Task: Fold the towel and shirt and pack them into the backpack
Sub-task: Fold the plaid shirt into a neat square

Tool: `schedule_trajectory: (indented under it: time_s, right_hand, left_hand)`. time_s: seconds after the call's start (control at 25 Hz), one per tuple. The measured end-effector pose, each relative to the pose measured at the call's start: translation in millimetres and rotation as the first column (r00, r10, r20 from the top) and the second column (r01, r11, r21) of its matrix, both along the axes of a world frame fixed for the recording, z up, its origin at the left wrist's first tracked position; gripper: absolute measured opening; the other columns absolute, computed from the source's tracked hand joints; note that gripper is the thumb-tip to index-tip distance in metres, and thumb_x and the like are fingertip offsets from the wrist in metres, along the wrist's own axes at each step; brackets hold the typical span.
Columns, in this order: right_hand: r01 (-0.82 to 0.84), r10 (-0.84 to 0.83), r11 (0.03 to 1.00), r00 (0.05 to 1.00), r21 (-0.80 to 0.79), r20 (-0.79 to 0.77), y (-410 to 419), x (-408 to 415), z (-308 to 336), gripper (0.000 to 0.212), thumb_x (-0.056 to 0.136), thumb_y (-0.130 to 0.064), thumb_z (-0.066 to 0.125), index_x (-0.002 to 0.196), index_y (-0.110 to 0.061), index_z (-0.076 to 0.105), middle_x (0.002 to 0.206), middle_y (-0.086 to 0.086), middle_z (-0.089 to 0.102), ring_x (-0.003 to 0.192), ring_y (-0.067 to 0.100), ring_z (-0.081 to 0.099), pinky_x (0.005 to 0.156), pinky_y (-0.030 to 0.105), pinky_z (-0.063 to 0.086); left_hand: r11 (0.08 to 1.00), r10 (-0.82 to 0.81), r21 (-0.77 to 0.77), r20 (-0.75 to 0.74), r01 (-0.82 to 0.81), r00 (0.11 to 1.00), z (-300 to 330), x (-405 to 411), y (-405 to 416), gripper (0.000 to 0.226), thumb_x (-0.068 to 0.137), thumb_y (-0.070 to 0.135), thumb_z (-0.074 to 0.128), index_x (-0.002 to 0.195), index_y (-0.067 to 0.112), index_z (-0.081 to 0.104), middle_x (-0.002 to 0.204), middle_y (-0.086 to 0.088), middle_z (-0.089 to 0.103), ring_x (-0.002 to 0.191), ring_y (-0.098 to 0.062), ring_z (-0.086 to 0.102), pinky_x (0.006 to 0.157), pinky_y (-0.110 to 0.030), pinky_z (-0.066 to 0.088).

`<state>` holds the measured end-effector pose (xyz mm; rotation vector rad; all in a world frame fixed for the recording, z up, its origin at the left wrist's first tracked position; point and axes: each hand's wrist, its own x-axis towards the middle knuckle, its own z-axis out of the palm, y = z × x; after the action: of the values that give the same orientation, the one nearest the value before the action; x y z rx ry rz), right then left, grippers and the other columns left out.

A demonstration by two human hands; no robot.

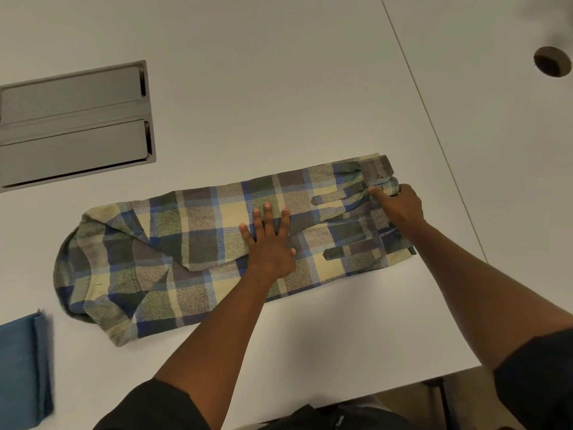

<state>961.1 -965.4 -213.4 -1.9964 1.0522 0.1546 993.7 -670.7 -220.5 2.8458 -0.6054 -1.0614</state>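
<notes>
Shirt (pixel 198 249), plaid, folded into a long strip across the white bench (pixel 279 88), collar end at the left. Left hand (pixel 269 240) flat on the middle of the strip with fingers spread and straight; right hand (pixel 400 204) at the far right end, fingers curled round a bunched cuff there. Folded blue towel (pixel 23 370) at the bench's left edge, well apart from the shirt; grey hatch (pixel 74 125) set into the bench beyond it.

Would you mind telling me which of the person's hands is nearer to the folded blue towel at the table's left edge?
Left. The left hand presses flat on the middle of the plaid shirt, right of the blue towel. The right hand grips the shirt's far right end, farther away.
</notes>
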Motion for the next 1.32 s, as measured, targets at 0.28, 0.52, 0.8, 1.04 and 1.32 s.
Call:
schedule_trajectory:
  time_s: [0.28, 0.52, 0.8, 1.04, 1.32]
  right_hand:
    - [-0.061, 0.065, 0.996, 0.996, -0.060, 0.063, 5, -3, 4, 0.047, 0.089, -0.052, 0.063, 0.118, -0.015, 0.057, 0.108, 0.002, 0.065, 0.095, 0.021, 0.062, 0.084, 0.037, 0.052]
    - [-0.058, 0.080, 0.987, 0.986, -0.148, 0.147, 14, -3, 14, 0.036, 0.094, -0.039, 0.060, 0.120, -0.014, 0.055, 0.101, -0.003, 0.060, 0.088, 0.017, 0.059, 0.076, 0.030, 0.044]
    - [-0.059, 0.125, 0.966, 0.957, -0.250, 0.260, 35, -7, 43, 0.020, 0.096, -0.031, 0.054, 0.113, -0.020, 0.057, 0.091, -0.005, 0.065, 0.075, 0.010, 0.061, 0.067, 0.025, 0.046]
    - [-0.083, 0.196, 0.930, 0.935, -0.357, 0.294, 75, -8, 90, 0.016, 0.094, -0.028, 0.050, 0.109, -0.030, 0.055, 0.083, -0.008, 0.062, 0.072, 0.012, 0.059, 0.062, 0.028, 0.042]
    - [-0.185, 0.337, 0.837, 0.916, -0.515, 0.218, 158, -3, 138, 0.023, 0.095, -0.030, 0.046, 0.116, -0.028, 0.053, 0.093, -0.003, 0.059, 0.077, 0.019, 0.054, 0.062, 0.031, 0.037]
  left_hand:
    - [1.000, -0.003, 0.008, 0.021, 0.003, 1.000, -3, 0, 0, 0.093, 0.098, 0.049, 0.043, 0.148, 0.028, -0.032, 0.149, -0.011, -0.047, 0.137, -0.037, -0.041, 0.111, -0.068, -0.015]
    - [1.000, -0.008, -0.004, 0.022, 0.008, 1.000, -3, 0, 0, 0.093, 0.098, 0.048, 0.043, 0.149, 0.027, -0.031, 0.149, -0.011, -0.046, 0.137, -0.037, -0.041, 0.111, -0.067, -0.015]
    - [0.979, 0.032, -0.203, -0.008, -0.033, 0.999, 3, 4, 12, 0.083, 0.097, 0.062, 0.036, 0.157, 0.028, -0.010, 0.160, -0.008, -0.028, 0.146, -0.034, -0.028, 0.111, -0.059, -0.018]
    - [0.594, 0.345, -0.667, -0.294, -0.450, 0.891, 69, 2, -18, 0.065, 0.097, 0.057, 0.030, 0.154, 0.025, 0.028, 0.159, -0.004, 0.032, 0.144, -0.024, 0.033, 0.114, -0.044, 0.035]
    - [0.257, 0.273, -0.635, -0.676, -0.729, 0.685, 129, 5, -16, 0.068, 0.080, 0.083, 0.032, 0.140, 0.052, 0.040, 0.148, -0.002, 0.050, 0.131, -0.026, 0.053, 0.106, -0.054, 0.045]
